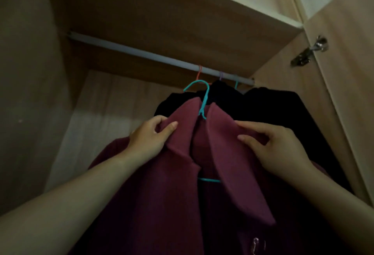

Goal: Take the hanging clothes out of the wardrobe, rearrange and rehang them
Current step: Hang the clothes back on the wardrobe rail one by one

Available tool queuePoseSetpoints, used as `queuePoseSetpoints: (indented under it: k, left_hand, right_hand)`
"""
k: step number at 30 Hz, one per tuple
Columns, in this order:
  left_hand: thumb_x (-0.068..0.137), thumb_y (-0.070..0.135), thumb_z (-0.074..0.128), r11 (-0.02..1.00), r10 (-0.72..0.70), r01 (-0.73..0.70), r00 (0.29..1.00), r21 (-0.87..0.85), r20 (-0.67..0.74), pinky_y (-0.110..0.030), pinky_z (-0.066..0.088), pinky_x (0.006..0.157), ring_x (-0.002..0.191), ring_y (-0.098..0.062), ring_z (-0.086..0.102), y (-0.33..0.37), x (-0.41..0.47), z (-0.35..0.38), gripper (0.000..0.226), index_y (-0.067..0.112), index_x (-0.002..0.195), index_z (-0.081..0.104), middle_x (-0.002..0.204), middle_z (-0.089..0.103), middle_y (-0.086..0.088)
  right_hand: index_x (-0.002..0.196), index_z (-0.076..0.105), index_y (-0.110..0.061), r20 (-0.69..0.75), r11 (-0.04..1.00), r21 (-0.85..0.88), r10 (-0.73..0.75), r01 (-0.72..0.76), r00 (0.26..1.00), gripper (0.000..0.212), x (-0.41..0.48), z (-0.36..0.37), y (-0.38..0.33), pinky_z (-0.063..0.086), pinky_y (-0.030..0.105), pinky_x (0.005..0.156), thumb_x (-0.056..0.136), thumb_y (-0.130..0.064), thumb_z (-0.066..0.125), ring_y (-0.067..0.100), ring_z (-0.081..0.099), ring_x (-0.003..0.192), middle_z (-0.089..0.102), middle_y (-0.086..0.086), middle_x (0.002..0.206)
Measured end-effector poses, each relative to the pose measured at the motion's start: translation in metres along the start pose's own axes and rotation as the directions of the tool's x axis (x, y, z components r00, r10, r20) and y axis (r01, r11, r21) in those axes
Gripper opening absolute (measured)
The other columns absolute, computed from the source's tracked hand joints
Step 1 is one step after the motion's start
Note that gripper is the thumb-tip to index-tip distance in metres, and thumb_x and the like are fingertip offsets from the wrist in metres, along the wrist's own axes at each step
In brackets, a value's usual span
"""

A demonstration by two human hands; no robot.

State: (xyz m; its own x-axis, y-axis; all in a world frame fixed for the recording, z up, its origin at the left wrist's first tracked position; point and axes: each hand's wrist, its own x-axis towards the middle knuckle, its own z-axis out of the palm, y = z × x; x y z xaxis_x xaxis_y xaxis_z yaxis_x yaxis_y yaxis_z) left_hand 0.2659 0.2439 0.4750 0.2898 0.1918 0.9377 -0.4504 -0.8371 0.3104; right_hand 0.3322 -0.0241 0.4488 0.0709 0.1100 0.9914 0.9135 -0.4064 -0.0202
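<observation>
left hand (150,137) and right hand (277,145) each pinching a collar flap of maroon coat (172,204) | teal hanger (203,103) hook rising between them, under rail (131,49) | black garments (263,107) hanging behind in wardrobe (30,72)

Coat (172,204) hem beyond bottom edge

Pretty dim inside the light-wood wardrobe (30,93): shelf (162,22) across the top, pale rail (131,50) under it, shiny metal hinge (311,52) on the open door (348,93) at upper right.

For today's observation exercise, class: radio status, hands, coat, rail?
Left hand, right hand pinch maroon coat collar. Teal hanger hook below rail, unhung. Dark clothes crowd rail's right end.
</observation>
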Motion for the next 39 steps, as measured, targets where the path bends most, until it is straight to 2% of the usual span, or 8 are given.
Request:
queuePoseSetpoints:
  k: [6,9,11,15,23,30,35,39]
  left_hand:
    - [0.061,0.081,0.047,0.997,0.022,-0.023,1.000,-0.075,-0.017,-0.048,0.049,0.090,0.089,-0.017,0.065,-0.064,0.071,0.013,0.050,0.041,0.087,0.063,0.085,0.070,0.013]
    - [0.060,0.078,0.050,0.993,0.008,-0.015,0.998,-0.118,-0.057,-0.048,0.050,0.088,0.088,-0.017,0.066,-0.088,0.089,0.016,0.047,0.041,0.086,0.064,0.084,0.070,0.011]
    - [0.061,0.076,0.052,0.989,0.010,-0.021,0.997,-0.144,-0.076,-0.048,0.051,0.088,0.086,-0.016,0.066,-0.096,0.101,0.019,0.044,0.040,0.085,0.065,0.083,0.071,0.010]
    - [0.079,0.055,0.063,0.988,0.024,-0.043,0.992,-0.150,-0.122,-0.044,0.050,0.088,0.088,-0.017,0.065,-0.093,0.159,0.024,0.032,0.025,0.089,0.067,0.088,0.070,0.003]
    - [0.093,0.050,0.045,0.993,0.114,-0.118,0.984,-0.025,-0.139,-0.038,0.033,0.107,0.131,-0.022,0.038,-0.057,0.235,0.032,0.050,0.034,0.140,0.039,0.144,0.035,-0.003]
    - [0.093,0.048,0.044,0.966,0.209,-0.170,0.957,0.194,-0.203,-0.027,0.034,0.098,0.126,-0.016,0.043,-0.095,0.197,0.032,0.045,0.032,0.135,0.044,0.142,0.039,0.001]
    - [0.093,0.048,0.042,0.917,0.245,-0.171,0.955,0.360,-0.170,-0.024,0.034,0.091,0.123,-0.012,0.043,-0.119,0.139,0.013,0.043,0.034,0.133,0.045,0.139,0.043,0.005]
    - [0.092,0.057,0.038,0.885,0.235,-0.162,0.965,0.437,-0.118,-0.023,0.034,0.091,0.122,-0.008,0.044,-0.132,0.075,0.001,0.047,0.036,0.133,0.045,0.137,0.046,0.008]
  right_hand:
    - [0.124,0.049,-0.053,0.146,0.976,-0.162,-0.122,0.145,0.982,0.045,0.066,0.046,0.009,0.046,0.023,0.089,0.088,-0.029,0.062,0.002,0.056,0.108,0.060,-0.020,0.120]
    - [0.126,0.050,-0.048,0.295,0.955,-0.180,-0.178,0.238,0.939,0.044,0.090,0.061,0.013,0.038,0.005,0.087,0.089,-0.029,0.061,-0.008,0.051,0.107,0.056,-0.027,0.117]
    - [0.123,0.054,-0.046,0.278,0.952,-0.178,-0.195,0.250,0.940,0.038,0.109,0.074,0.018,0.034,0.000,0.083,0.089,-0.031,0.061,-0.013,0.047,0.103,0.055,-0.029,0.114]
    - [0.118,0.059,-0.046,0.171,0.968,-0.165,-0.158,0.187,0.973,0.033,0.162,0.096,0.029,0.043,0.021,0.092,0.089,-0.030,0.061,0.003,0.055,0.111,0.062,-0.019,0.119]
    - [0.118,0.062,-0.039,-0.049,0.946,-0.320,-0.065,0.046,0.997,0.033,0.258,0.105,0.034,0.041,0.025,0.086,0.088,-0.026,0.062,0.019,0.057,0.112,0.065,-0.006,0.120]
    - [0.113,0.065,-0.037,-0.013,0.942,-0.337,0.000,-0.005,1.000,0.027,0.265,0.157,0.036,0.045,0.030,0.082,0.089,-0.026,0.062,0.025,0.059,0.105,0.065,0.003,0.117]
    - [0.121,0.060,-0.033,-0.094,0.911,-0.411,-0.087,0.042,0.992,0.029,0.228,0.169,0.029,0.040,0.031,0.071,0.094,-0.034,0.051,0.030,0.058,0.103,0.063,0.007,0.115]
    - [0.123,0.059,-0.025,-0.124,0.906,-0.410,-0.170,0.106,0.978,0.038,0.169,0.165,0.033,0.040,0.042,0.093,0.094,-0.043,0.042,0.033,0.050,0.115,0.054,0.011,0.128]
